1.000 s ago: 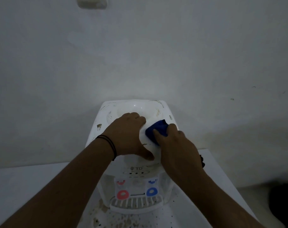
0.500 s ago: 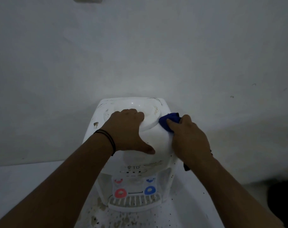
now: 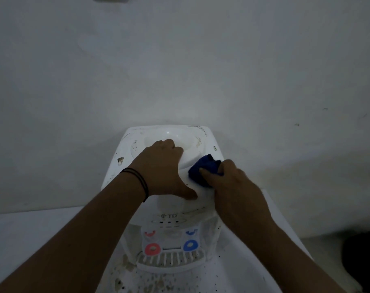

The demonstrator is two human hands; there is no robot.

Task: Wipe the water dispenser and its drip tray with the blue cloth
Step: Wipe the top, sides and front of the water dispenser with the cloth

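The right hand (image 3: 232, 187), gripping the bunched blue cloth (image 3: 203, 169), has swept back from the water dispenser (image 3: 124, 157) top's right edge toward centre while the left hand (image 3: 163, 168) presses flat on it, so the drip tray (image 3: 171, 264) remains unwiped.

There is one view only, a wide-angle camera worn on the person's head. It faces forward and tilts down, toward a plain pale wall (image 3: 179, 60). The white plastic tabletop water dispenser (image 3: 169, 208) sits close below the lens, in the lower centre of the frame, seen from above and in front. Both forearms enter from the bottom corners. The white surface (image 3: 21, 233) fills the lower edge. Straight lines bow near the frame borders
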